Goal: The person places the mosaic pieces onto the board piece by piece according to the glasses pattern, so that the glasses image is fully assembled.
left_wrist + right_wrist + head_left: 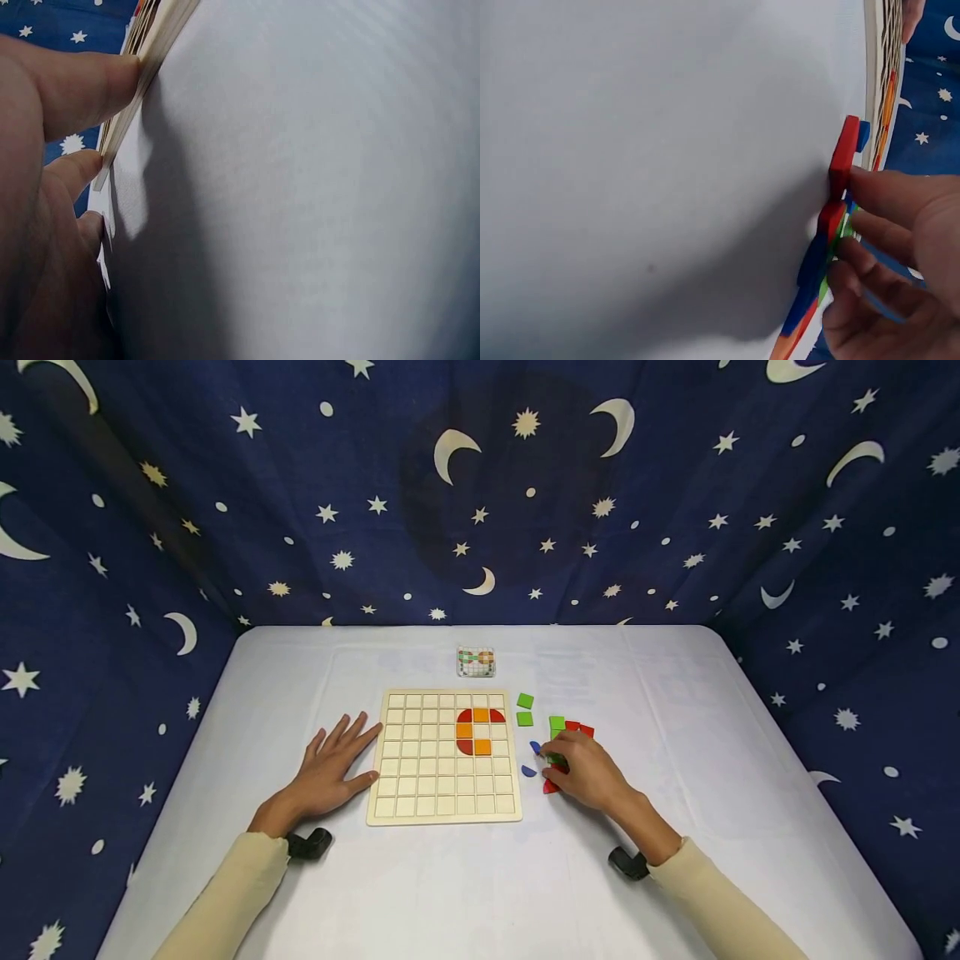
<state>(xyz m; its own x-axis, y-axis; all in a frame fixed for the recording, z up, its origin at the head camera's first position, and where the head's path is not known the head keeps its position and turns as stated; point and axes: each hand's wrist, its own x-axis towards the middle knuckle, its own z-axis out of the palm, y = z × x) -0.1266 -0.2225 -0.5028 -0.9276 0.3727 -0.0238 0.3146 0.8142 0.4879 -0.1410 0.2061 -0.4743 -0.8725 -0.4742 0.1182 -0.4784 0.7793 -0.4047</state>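
**Right hand working the loose tiles beside the board's right edge**

My right hand (588,770) is lying over the small heap of loose tiles (564,731) just off the right edge of the wooden grid board (444,757), toward the middle of the tabletop (750,760). The fingers are curling down onto the heap; in the right wrist view the fingertips (870,196) are pressing against tiles standing on edge. I cannot tell whether any one tile is actually pinched.

The heap is sitting directly under this hand. The board's empty cells are lying to its left, so the right hand is the nearer one by far.

My left hand (333,768) is resting flat, fingers spread, touching the board's left edge.

Counting:
- filled cells on the board: six, making a C shape (477,730) of orange and dark red
- green squares (525,709) apart from the heap, near the board's upper right corner: two
- blue pieces (532,759) between board and hand: two
- heap tiles: partly hidden, uncountable
- pattern card (476,662) beyond the board's far edge: one
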